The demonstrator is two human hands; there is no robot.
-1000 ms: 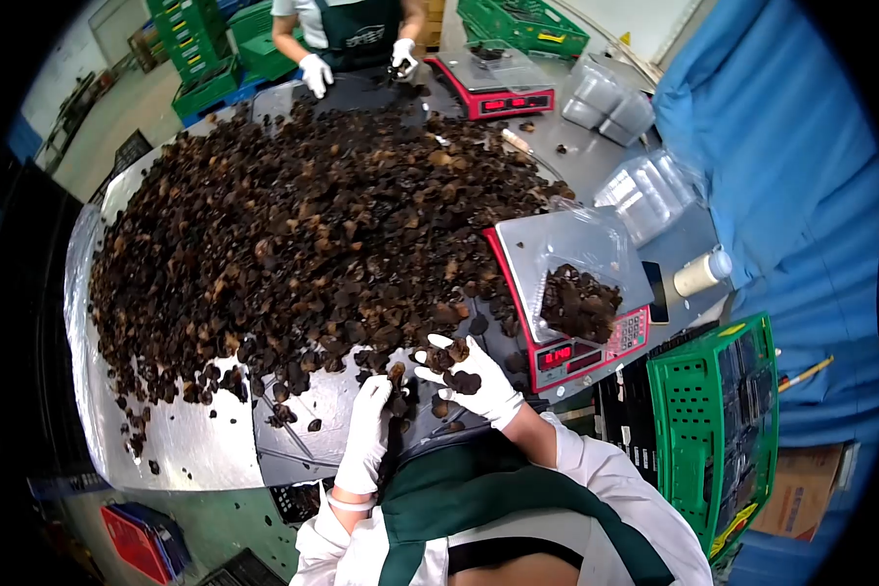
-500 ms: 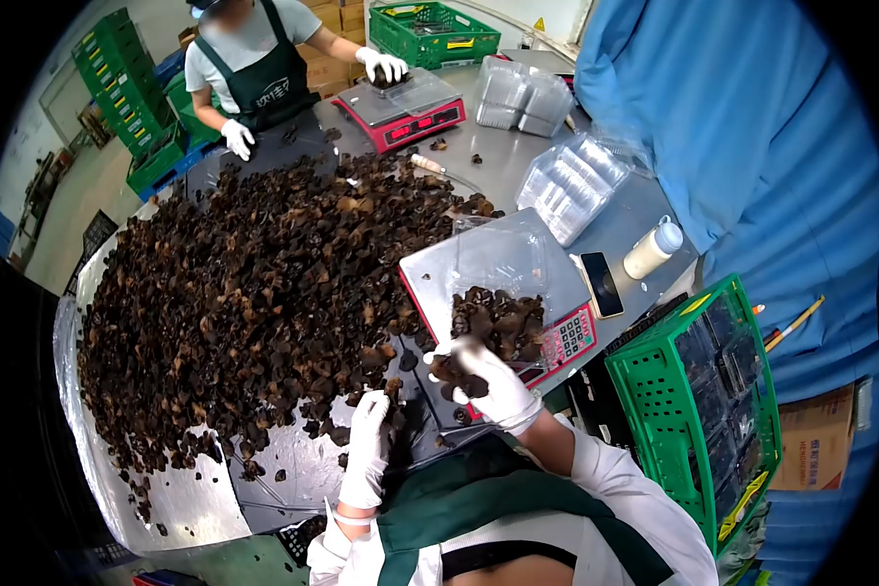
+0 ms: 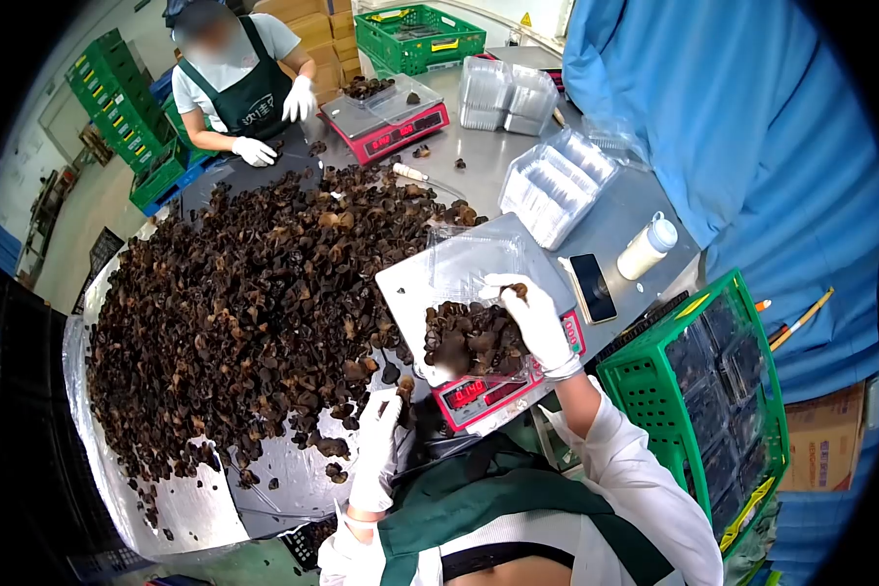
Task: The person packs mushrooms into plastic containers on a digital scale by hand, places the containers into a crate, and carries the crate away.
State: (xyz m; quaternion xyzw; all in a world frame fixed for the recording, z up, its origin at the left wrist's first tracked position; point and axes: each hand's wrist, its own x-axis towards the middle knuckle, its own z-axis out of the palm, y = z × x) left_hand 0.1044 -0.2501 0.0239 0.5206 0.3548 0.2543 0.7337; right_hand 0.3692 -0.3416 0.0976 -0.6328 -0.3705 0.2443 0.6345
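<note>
White-gloved, our right hand (image 3: 540, 327) hovers over the scale (image 3: 400, 281), half curled beside the small pile (image 3: 474, 342) on it, with a brown piece (image 3: 518, 290) at the fingertips; we cannot tell whether it is gripped. Our left hand (image 3: 377, 435), just left of the scale's near edge, pinches a dark piece (image 3: 405, 388). Left of the scale, the heap (image 3: 234, 322) covers much of the tabletop (image 3: 481, 168). Right of the scale we have a phone (image 3: 593, 286), a bottle (image 3: 647, 248) and a green crate (image 3: 643, 391). Beyond the scale, a co-worker (image 3: 254, 109) stands by a second scale (image 3: 359, 115).
</note>
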